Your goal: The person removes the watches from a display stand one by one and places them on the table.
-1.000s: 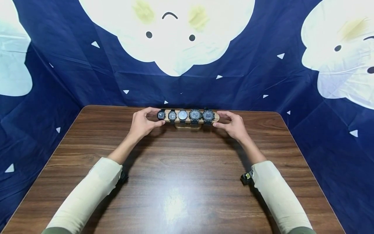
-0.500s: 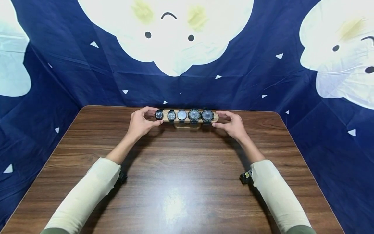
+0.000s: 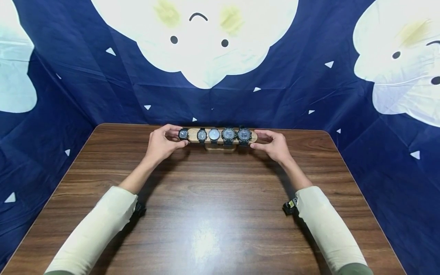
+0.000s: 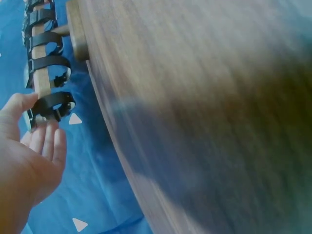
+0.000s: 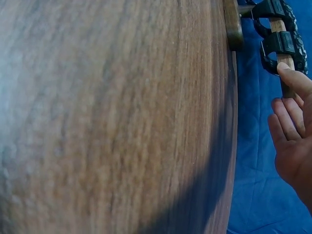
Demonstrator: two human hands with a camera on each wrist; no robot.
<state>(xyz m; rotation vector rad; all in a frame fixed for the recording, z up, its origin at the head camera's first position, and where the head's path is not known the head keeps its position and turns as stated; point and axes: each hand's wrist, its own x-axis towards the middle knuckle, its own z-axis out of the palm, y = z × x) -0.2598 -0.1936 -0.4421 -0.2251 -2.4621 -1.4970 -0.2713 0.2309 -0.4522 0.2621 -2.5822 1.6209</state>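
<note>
A wooden watch stand (image 3: pixel 193 135) at the back of the table carries several dark wristwatches along its bar. My left hand (image 3: pixel 161 144) pinches the leftmost wristwatch (image 3: pixel 183 134) at the bar's left end. In the left wrist view, that wristwatch (image 4: pixel 51 102) has its strap looped round the bar, with my thumb on one side and fingers on the other. My right hand (image 3: pixel 275 148) holds the bar's right end. The right wrist view shows my right thumb on the bar (image 5: pixel 287 90) beside a chunky black watch (image 5: pixel 280 43). A gap separates the leftmost watch from its neighbour (image 3: pixel 201 135).
The stand's base (image 3: pixel 220 147) rests near the back edge of the brown wooden table (image 3: pixel 220 191). Right behind it hangs a dark blue cloth (image 3: pixel 220 103) with white cloud shapes. Both sleeves are pale, with a small black device (image 3: pixel 290 206) at the right wrist.
My left hand has moved left with the leftmost watch, sliding it along the bar and widening the gap to the second watch. The right hand and the stand stay in place.
</note>
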